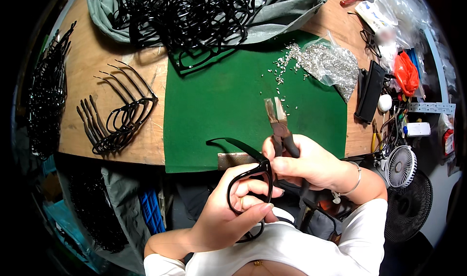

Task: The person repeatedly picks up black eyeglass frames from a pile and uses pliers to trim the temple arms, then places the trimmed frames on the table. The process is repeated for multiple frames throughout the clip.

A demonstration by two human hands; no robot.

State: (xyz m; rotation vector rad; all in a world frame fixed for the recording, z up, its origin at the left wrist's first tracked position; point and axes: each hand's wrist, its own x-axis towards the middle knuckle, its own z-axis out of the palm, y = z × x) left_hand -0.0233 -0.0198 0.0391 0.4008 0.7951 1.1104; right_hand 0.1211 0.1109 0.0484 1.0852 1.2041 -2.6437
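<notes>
Left hand (224, 211) clutched black glasses (265, 167), right hand (311, 163) gripped pliers (279, 129), fingers curled tight, jaws parted; silvery bits (294, 57) lay scattered beyond;

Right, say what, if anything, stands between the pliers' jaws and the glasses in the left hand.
The right hand, gripping the pliers by the handles, sits between their jaws and the glasses in the left hand. Nothing else visible does.

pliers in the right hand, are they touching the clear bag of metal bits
Apart: the head view shows green mat between the pliers and the bag.
</notes>
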